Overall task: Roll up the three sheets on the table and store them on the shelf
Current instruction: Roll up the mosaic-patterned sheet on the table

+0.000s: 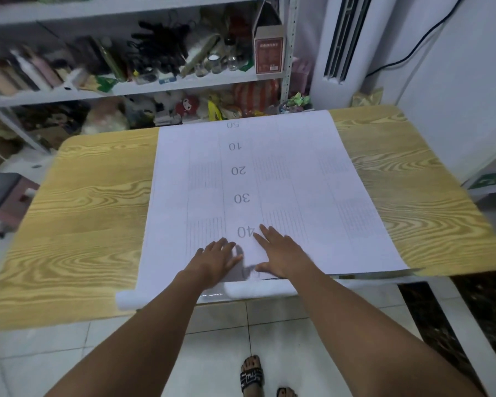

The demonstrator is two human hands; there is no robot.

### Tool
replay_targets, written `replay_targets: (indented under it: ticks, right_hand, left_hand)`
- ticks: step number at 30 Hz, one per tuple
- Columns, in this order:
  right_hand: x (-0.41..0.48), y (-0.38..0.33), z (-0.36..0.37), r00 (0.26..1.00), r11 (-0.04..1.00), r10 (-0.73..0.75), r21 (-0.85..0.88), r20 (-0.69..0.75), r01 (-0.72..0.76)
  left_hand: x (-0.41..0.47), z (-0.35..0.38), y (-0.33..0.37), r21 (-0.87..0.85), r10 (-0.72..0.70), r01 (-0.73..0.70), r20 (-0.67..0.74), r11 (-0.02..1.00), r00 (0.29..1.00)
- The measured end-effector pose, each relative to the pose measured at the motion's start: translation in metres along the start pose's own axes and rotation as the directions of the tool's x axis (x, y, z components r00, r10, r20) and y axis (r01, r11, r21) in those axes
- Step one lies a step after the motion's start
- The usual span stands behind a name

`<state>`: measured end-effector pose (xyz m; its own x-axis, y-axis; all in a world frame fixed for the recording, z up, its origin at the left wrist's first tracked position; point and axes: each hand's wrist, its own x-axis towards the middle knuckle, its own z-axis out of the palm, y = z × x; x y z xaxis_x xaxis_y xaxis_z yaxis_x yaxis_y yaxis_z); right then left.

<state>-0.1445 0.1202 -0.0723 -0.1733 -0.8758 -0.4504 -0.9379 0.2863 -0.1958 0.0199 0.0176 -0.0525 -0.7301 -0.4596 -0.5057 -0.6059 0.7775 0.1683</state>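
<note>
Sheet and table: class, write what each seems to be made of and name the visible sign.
The sheet looks like thin matt white paper: printed numbers, near edge curling. The table shows yellow wood grain with slight sheen, perhaps laminate or printed film rather than solid wood.

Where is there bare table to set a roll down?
Bare table either side of the sheet, out to the side edges. The middle is covered, left hand and right hand flat on the sheet. The shelf behind is crammed.
</note>
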Motion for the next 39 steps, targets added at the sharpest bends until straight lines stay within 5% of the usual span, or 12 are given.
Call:
replay_targets:
  ticks: [6, 14, 19, 24, 31, 39]
  right_hand:
    - [0.002, 0.003, 0.009, 0.999, 0.999, -0.007, -0.037, -0.035, 0.005]
    - [-0.002, -0.001, 0.010, 1.000, 0.999, 0.017, -0.032, -0.019, -0.018]
    - [-0.002, -0.002, 0.011, 0.999, 0.998, 0.032, -0.048, -0.028, -0.034]
    - [-0.001, -0.002, 0.014, 0.998, 0.997, 0.045, -0.059, -0.036, -0.047]
    - [0.000, -0.004, 0.009, 0.997, 0.997, 0.072, -0.032, -0.027, -0.073]
    - [0.007, -0.008, 0.006, 0.996, 0.996, 0.085, -0.021, -0.020, -0.086]
  left_hand:
    - [-0.026, 0.029, 0.019, -0.111, 0.011, -0.028, -0.154, 0.993, 0.988]
    - [-0.053, 0.057, 0.043, -0.023, 0.187, -0.207, -0.340, 0.978, 0.921]
    - [-0.051, 0.058, 0.043, 0.197, 0.350, -0.291, -0.450, 0.936, 0.822]
    - [-0.042, 0.057, 0.040, 0.400, 0.537, -0.362, -0.558, 0.842, 0.633]
    - [-0.037, 0.044, 0.043, 0.601, 0.700, -0.378, -0.496, 0.704, 0.514]
    - [-0.045, 0.069, 0.050, 0.412, 0.680, -0.542, -0.410, 0.732, 0.608]
